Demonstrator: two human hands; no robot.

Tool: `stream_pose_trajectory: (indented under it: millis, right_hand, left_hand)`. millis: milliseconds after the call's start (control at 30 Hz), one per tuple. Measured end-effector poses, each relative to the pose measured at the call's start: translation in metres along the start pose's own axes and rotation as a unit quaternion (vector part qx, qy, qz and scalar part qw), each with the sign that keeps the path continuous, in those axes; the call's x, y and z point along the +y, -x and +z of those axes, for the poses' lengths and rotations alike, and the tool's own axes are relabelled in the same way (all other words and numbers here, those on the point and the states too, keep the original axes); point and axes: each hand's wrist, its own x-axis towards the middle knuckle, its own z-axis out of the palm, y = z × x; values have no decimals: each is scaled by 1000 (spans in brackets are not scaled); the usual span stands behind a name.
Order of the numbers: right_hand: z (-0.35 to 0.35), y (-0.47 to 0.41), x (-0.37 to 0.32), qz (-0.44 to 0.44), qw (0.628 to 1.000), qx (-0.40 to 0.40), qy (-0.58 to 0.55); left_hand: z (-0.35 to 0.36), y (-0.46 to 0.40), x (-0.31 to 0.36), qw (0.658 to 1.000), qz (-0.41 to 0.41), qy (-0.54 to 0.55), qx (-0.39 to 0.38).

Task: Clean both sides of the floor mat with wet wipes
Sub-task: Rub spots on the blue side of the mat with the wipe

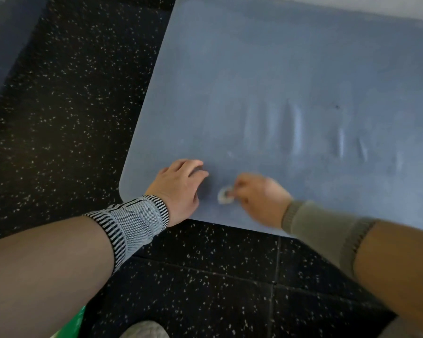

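Note:
A blue floor mat [266,81] lies flat on the dark speckled floor, its near-left corner in front of me. My left hand [178,189] rests palm down on the mat near that corner, fingers slightly spread and holding nothing. My right hand [257,193], blurred, pinches a small crumpled white wet wipe [225,195] against the mat just right of the left hand. Wet streaks [296,128] show on the mat further right.
Black speckled rubber floor tiles [59,106] surround the mat. Something green [76,323] sits at the bottom left edge, with a grey rounded shape [144,330] beside it. A pale wall or edge [376,6] runs behind the mat.

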Motion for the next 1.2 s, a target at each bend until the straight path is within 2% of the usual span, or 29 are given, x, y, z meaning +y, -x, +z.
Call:
stream_pose_trajectory:
  millis: [100, 167, 233, 300, 367, 400, 467, 533, 600, 633, 800, 867, 933, 967, 1000, 1067, 1200]
  right_hand:
    - [-21, -46, 38, 177, 973, 146, -6]
    - [-17, -51, 42, 237, 962, 138, -6]
    - [-4, -30, 16, 219, 969, 112, -30]
    - [14, 10, -18, 132, 981, 115, -87]
    - [20, 44, -37, 64, 992, 51, -91]
    - [20, 53, -37, 59, 994, 31, -88]
    - [17, 62, -23, 149, 981, 71, -104]
    - [13, 67, -11, 318, 928, 151, -119]
    - [18, 65, -15, 412, 884, 188, -116]
    - [22, 58, -26, 422, 879, 188, -117]
    - [41, 15, -89, 346, 909, 156, -169]
    - [35, 28, -81, 398, 879, 186, -188]
    - [32, 53, -61, 506, 808, 234, -190]
    - [29, 64, -55, 554, 774, 237, -193]
    - [29, 69, -53, 584, 756, 226, -191]
    - [31, 58, -62, 590, 759, 200, -188]
    - [45, 2, -117, 495, 825, 176, -206]
  left_hand:
    - [4, 0, 5, 999, 29, -13, -11]
    - [6, 1, 8, 999, 44, -19, -17]
    - [8, 1, 8, 998, 54, -22, -15]
    - [9, -2, 10, 998, 58, -19, -14]
    - [9, -5, 13, 998, 52, -10, -18]
    - [9, -5, 15, 999, 48, -5, -20]
    - [9, -4, 17, 998, 51, 2, -19]
    - [9, 0, 16, 998, 57, 7, -15]
    - [10, 3, 14, 998, 60, 7, -18]
    - [10, 4, 12, 998, 62, 6, -22]
    - [4, 6, 3, 999, 47, 10, -17]
    - [3, 12, -2, 999, 35, 15, -11]
    - [6, 19, -11, 999, 23, 22, -1]
    - [7, 22, -14, 999, 20, 26, 1]
    - [8, 24, -17, 999, 19, 28, 0]
    - [7, 25, -21, 999, 15, 28, 0]
    - [0, 30, -31, 1000, -10, 28, 4]
